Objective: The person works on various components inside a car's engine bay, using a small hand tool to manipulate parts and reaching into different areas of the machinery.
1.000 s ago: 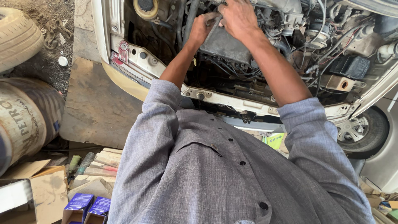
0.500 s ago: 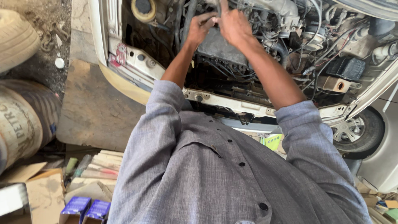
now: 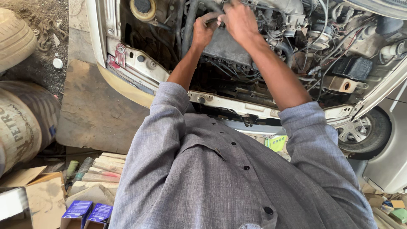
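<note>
Left hand (image 3: 204, 29) — fingers curled shut around a dark, slim tool handle (image 3: 213, 20) at the top of the engine bay; the working end of the tool is hidden between the two hands. Right hand (image 3: 239, 19) — fingers bent and closed over the same spot, just beside and touching the left hand, back of the hand toward the camera; what it pinches underneath cannot be told.

Below both hands: a dark grey engine block (image 3: 227, 44), with black hoses (image 3: 188, 23) running up on its left side.
Left of the hoses: a round yellowish reservoir cap (image 3: 143, 7).
Right of the hands: a tangle of wires and small parts (image 3: 322, 38), a black box-shaped part (image 3: 354, 68).
Front edge of the bay: a white metal crossbar (image 3: 237, 106), with the person's grey buttoned shirt (image 3: 220, 178) leaning close to it.
Far right: a car wheel (image 3: 360, 131).
Far left on the ground: a tyre (image 3: 15, 38), a large drum (image 3: 23, 123) lying on its side.
Bottom left: cardboard pieces (image 3: 36, 199), two small blue boxes (image 3: 87, 214) side by side.
</note>
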